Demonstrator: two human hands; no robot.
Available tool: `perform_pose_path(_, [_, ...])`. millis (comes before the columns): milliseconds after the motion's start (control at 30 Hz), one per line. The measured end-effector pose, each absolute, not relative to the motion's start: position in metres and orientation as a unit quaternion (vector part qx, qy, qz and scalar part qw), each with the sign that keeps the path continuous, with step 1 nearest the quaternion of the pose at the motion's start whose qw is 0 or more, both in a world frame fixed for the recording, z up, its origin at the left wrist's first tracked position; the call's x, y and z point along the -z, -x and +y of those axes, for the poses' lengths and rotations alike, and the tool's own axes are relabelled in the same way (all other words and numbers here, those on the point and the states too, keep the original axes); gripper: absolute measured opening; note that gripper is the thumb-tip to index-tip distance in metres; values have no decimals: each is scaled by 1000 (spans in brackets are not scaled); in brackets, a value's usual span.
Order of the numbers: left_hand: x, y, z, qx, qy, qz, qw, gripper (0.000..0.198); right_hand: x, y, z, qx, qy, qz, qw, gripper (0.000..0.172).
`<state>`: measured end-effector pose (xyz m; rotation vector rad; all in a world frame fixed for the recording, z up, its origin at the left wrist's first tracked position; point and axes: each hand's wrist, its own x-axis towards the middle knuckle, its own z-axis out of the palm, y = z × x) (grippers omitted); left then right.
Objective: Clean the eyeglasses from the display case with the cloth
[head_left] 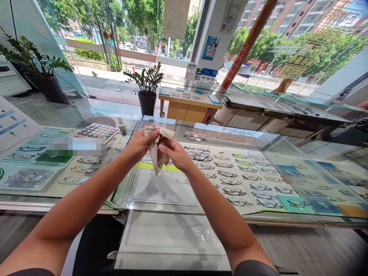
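Observation:
Both hands are held up over a glass display counter, close together. My left hand (pixel 140 144) pinches a light beige cloth (pixel 155 155), which hangs down to a point between the hands. My right hand (pixel 174 152) has its fingers closed at the cloth's right side. Something thin like an eyeglass frame shows partly within the cloth's folds, but most of it is hidden. Below the hands, a white sheet (pixel 163 188) lies beneath the glass, with a yellow-green strip along its far edge.
Rows of eyeglasses (pixel 228 173) lie inside the counter to the right. At the left are more glasses, a spray bottle (pixel 122 126) and a tray of small coloured pieces (pixel 97 130). Beyond stand a potted plant (pixel 147 100) and a wooden display table (pixel 186 111).

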<state>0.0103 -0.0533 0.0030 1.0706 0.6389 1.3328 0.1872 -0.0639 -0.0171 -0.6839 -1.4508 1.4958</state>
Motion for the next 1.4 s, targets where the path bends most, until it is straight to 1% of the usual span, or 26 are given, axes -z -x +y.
perform_pose_path(67, [-5, -5, -51, -562, -470, 265, 626, 48, 16, -188, -64, -607, 278, -587, 457, 47])
perform_pose_path(200, [-12, 9, -49, -489, -529, 226, 656, 44, 13, -190, -65, -644, 271, -538, 471, 48])
perform_pose_path(300, [-15, 14, -50, -471, -556, 208, 652, 49, 9, -191, -67, -679, 264, -501, 467, 47])
perform_pose_path(400, [-12, 9, -50, -491, -554, 228, 633, 54, 9, -190, -69, -695, 262, -482, 464, 49])
perform_pose_path(467, [-8, 4, -50, -503, -549, 248, 620, 54, 12, -188, -69, -700, 266, -476, 461, 49])
perform_pose_path(567, [-5, -4, -51, -527, -544, 263, 597, 51, 19, -184, -68, -696, 267, -474, 469, 44])
perform_pose_path(700, [-4, -9, -53, -571, -536, 274, 557, 54, 27, -179, -66, -678, 272, -493, 473, 38])
perform_pose_path(767, [-4, -9, -53, -571, -535, 273, 559, 59, 27, -177, -67, -672, 276, -496, 476, 40])
perform_pose_path(833, [-5, -8, -52, -557, -527, 265, 584, 61, 24, -177, -69, -666, 279, -490, 488, 44])
perform_pose_path(900, [-6, -6, -50, -554, -506, 254, 610, 59, 19, -178, -70, -663, 274, -483, 503, 48])
perform_pose_path(1000, [-12, 0, -43, -612, -443, 256, 602, 44, 11, -187, -67, -653, 257, -484, 523, 48])
perform_pose_path(1067, [-17, 6, -37, -665, -394, 270, 574, 33, 5, -196, -62, -627, 250, -485, 556, 45])
perform_pose_path(1133, [-22, 13, -32, -692, -373, 278, 552, 32, 0, -206, -56, -600, 245, -480, 591, 42])
perform_pose_path(1167, [-23, 17, -32, -698, -377, 277, 541, 37, -3, -211, -53, -593, 241, -477, 602, 40])
perform_pose_path(1233, [-22, 21, -33, -717, -406, 275, 496, 55, -7, -218, -50, -588, 233, -473, 613, 38])
perform_pose_path(1300, [-18, 24, -36, -749, -453, 281, 395, 69, -11, -223, -49, -581, 227, -474, 622, 38])
perform_pose_path(1333, [-14, 25, -38, -761, -486, 285, 321, 72, -13, -225, -50, -575, 223, -475, 628, 38])
perform_pose_path(1400, [-8, 25, -42, -760, -557, 296, 156, 72, -17, -227, -51, -565, 211, -475, 640, 40])
